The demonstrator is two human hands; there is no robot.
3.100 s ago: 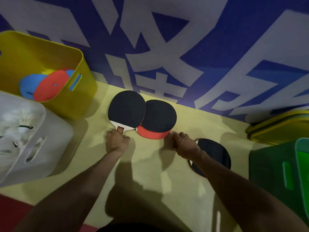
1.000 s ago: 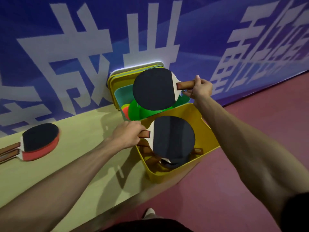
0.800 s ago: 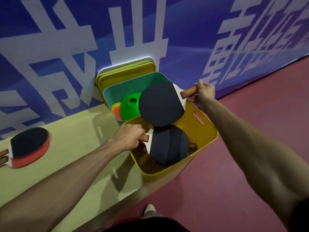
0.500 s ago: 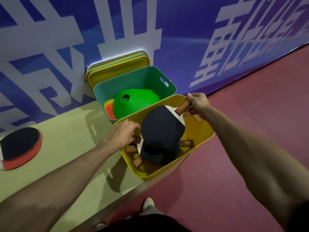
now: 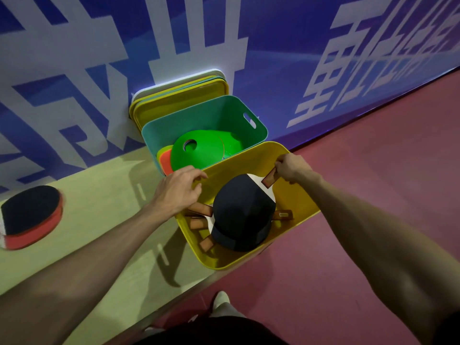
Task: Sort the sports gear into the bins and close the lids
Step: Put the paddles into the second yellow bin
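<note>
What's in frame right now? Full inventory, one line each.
yellow bin: 1, yellow, open, at the mat's edge
paddles in bin: several, exact count hidden, black faces, brown handles
green bin: 1, behind yellow bin
cones: stack, green on top, orange beneath, in green bin
lids: stack, yellow, teal, white, against the wall
paddles on mat: stack, black and red, far left
left hand: open, over yellow bin
right hand: pinching top paddle's handle

Dim indoor light from above and behind me throws soft shadows of my arms across the pale floor strip [image 5: 104, 195], the wide lens bends the blue wall [image 5: 286, 46] at the edges, and the paddles [image 5: 32, 215] at far left smear with motion blur.
</note>
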